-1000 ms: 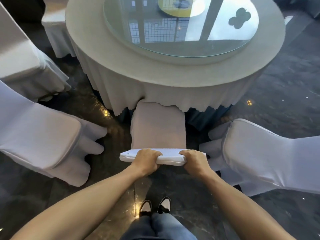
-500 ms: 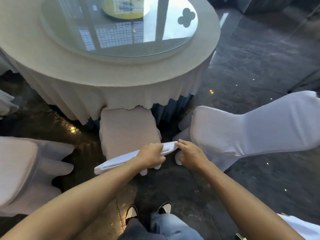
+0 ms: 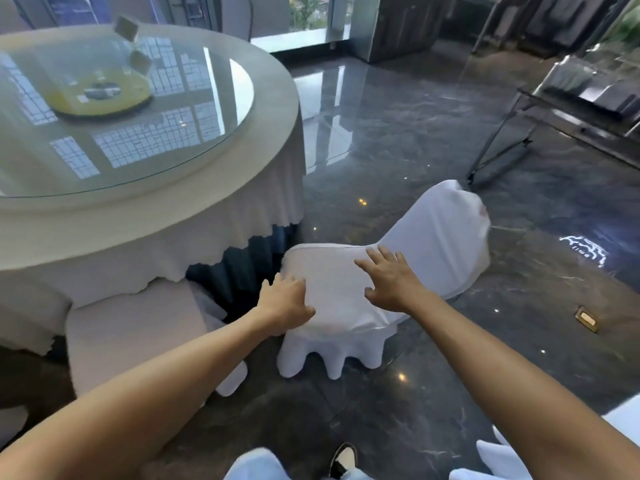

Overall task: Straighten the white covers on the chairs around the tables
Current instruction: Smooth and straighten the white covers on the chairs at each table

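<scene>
Both hands reach out over the seat of a chair wearing a white cover (image 3: 349, 299), which stands just right of the round bench (image 3: 166, 216). On the seat's left edge, the side nearest the bench, the left hand (image 3: 285, 304) lies with its fingers bent onto the cloth; whether they pinch the fabric or only press it cannot be told. Toward the seat's rear, the right hand (image 3: 391, 280) is spread wide, fingers straight and apart, flat on or just over the cover and gripping nothing. Behind that hand the covered backrest (image 3: 446, 237) rises up and away, its top corner rumpled. Below the seat the cover's skirt (image 3: 329, 355) hangs in loose folds to the dark polished floor (image 3: 398, 140). Left of this chair a second covered chair (image 3: 138, 337) is tucked partly under the bench's tablecloth. Upon the bench sits a glass turntable (image 3: 114, 112) bearing a yellow dish (image 3: 100, 91). Beneath the hands, at the bottom edge, a dark-and-white shoe (image 3: 343, 459) shows.
</scene>
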Demonstrator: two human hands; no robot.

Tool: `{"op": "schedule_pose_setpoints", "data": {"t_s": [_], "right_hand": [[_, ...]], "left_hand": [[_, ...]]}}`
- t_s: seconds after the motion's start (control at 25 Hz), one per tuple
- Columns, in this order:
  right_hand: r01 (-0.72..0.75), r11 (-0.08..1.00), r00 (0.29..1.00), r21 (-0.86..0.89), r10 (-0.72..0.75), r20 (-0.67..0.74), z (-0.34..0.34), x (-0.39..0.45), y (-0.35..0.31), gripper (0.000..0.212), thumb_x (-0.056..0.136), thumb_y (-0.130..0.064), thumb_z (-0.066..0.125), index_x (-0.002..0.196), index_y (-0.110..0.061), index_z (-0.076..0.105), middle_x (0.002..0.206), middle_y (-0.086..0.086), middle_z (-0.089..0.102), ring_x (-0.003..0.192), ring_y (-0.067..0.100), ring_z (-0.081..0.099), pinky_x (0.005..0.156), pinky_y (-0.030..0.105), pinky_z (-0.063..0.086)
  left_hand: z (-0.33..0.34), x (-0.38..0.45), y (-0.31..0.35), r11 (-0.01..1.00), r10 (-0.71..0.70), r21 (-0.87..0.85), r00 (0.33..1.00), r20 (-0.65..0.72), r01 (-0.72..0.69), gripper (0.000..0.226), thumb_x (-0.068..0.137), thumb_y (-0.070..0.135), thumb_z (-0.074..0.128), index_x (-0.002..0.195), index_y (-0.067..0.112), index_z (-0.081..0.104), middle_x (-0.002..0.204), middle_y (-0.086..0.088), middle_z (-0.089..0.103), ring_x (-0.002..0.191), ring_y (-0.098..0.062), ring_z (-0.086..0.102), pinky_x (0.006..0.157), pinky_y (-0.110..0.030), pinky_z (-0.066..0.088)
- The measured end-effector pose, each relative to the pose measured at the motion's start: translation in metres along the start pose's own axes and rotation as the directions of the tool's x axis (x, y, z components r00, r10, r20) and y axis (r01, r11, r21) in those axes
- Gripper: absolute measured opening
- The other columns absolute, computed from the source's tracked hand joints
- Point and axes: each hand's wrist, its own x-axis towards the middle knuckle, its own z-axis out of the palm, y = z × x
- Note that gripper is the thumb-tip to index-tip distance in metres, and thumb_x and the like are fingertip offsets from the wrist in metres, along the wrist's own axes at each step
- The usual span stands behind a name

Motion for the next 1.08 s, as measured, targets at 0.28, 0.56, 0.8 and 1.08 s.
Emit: {"op": "schedule_pose_setpoints", "data": {"t_s": [0.28,0.56,0.8,1.08], "right_hand": [[-0.073,0.997,0.994,0.019,0.074,-0.074,-0.032,0.035,0.154,0.076,0.089,-0.026,0.055,0.155,-0.022,0.019,0.164,0.014,0.005,0.15,0.032,0.006,0.119,0.049,0.013],[-0.074,0.987,0.996,-0.146,0.066,-0.057,-0.044,0.075,0.278,0.078,0.082,-0.023,0.061,0.152,-0.021,0.027,0.162,0.017,0.014,0.149,0.035,0.011,0.119,0.05,0.017],[0.036,0.982,0.999,-0.187,-0.038,-0.005,-0.03,0.106,0.372,0.089,0.076,0.002,0.054,0.155,-0.019,0.02,0.164,0.011,0.009,0.15,0.03,0.01,0.117,0.042,0.024],[0.474,0.802,0.88,-0.363,-0.433,0.194,-0.005,0.165,0.449,0.067,0.087,-0.01,0.057,0.15,-0.017,0.034,0.162,0.015,0.016,0.151,0.034,0.008,0.121,0.05,0.009]], "left_hand": [[-0.009,0.114,0.128,0.995,0.086,-0.039,0.99,-0.108,-0.091,0.072,0.081,0.058,0.055,0.139,0.018,0.041,0.138,-0.008,0.05,0.127,-0.032,0.044,0.106,-0.05,0.037],[-0.015,0.227,0.24,0.979,0.168,-0.117,0.986,-0.011,-0.168,0.099,0.079,0.07,0.058,0.153,0.017,0.019,0.16,-0.012,0.023,0.147,-0.039,0.018,0.115,-0.059,0.022],[0.009,0.278,0.322,0.961,0.189,-0.214,0.981,0.054,-0.173,0.115,0.07,0.084,0.052,0.154,0.017,0.011,0.16,-0.008,0.023,0.144,-0.036,0.024,0.111,-0.058,0.031],[0.059,0.317,0.405,0.924,-0.029,-0.366,0.974,0.225,0.112,0.123,0.063,0.081,0.062,0.151,0.009,0.015,0.151,-0.015,0.032,0.132,-0.036,0.041,0.102,-0.05,0.042]]}}
